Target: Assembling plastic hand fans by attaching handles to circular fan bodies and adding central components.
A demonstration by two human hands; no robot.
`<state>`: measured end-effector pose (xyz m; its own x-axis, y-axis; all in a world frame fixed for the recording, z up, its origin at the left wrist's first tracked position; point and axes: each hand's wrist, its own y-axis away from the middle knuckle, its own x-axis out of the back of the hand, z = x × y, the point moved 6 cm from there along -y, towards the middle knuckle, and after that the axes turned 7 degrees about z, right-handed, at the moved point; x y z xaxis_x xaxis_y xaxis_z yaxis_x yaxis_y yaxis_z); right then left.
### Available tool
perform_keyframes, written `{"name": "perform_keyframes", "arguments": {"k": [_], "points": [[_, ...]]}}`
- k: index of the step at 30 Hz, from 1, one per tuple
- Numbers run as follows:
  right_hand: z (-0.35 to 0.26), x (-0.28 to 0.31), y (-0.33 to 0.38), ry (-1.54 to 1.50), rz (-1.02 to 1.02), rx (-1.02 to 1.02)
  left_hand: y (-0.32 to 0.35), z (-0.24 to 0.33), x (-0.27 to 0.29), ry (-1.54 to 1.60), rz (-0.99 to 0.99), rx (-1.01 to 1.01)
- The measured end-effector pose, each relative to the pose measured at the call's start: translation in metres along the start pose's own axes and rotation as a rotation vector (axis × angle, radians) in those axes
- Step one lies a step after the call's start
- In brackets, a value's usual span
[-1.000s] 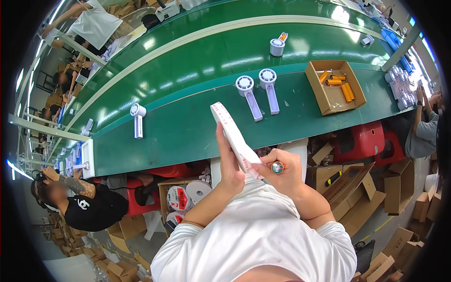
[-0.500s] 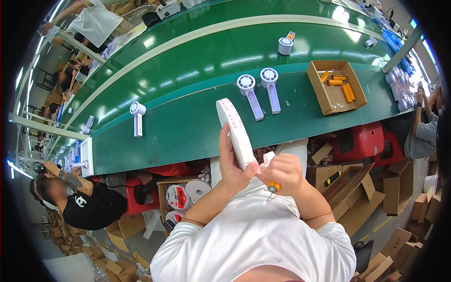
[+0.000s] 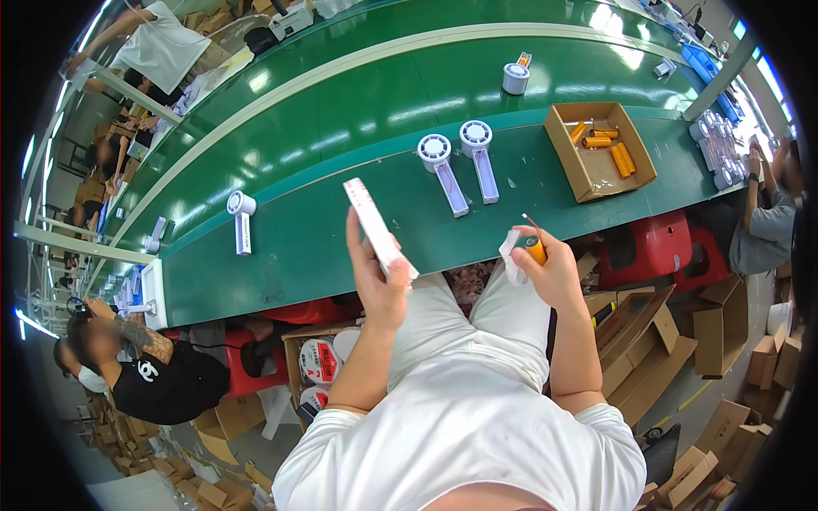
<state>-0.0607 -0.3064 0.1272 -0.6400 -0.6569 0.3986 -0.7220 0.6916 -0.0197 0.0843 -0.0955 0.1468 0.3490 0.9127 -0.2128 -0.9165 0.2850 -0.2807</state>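
Green conveyor bench (image 3: 341, 247) ahead; left hand (image 3: 379, 281) clamped on white fan body (image 3: 379, 228), right hand (image 3: 550, 268) pinching orange battery cell (image 3: 535, 249); best aligned squarely first.

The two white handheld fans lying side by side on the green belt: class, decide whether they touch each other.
Apart. The head view shows a strip of green belt between the left fan and the right fan along their handles.
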Motion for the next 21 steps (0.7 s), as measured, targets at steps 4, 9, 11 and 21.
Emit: {"name": "perform_keyframes", "arguments": {"k": [4, 9, 11, 21], "points": [[0.002, 0.004, 0.003, -0.266, -0.063, -0.031, 0.013, -0.01, -0.013, -0.112, -0.12, 0.087], [-0.008, -0.003, 0.01, -0.623, -0.181, -0.006, 0.019, -0.008, -0.027, -0.167, -0.174, 0.088], [-0.016, -0.004, 0.015, -0.625, -0.245, -0.045, 0.019, -0.002, -0.029, -0.514, -0.24, -0.216], [-0.022, -0.021, 0.019, -0.838, -0.321, -0.029, 0.038, -0.007, -0.064, 0.062, -0.499, 0.074]]}}
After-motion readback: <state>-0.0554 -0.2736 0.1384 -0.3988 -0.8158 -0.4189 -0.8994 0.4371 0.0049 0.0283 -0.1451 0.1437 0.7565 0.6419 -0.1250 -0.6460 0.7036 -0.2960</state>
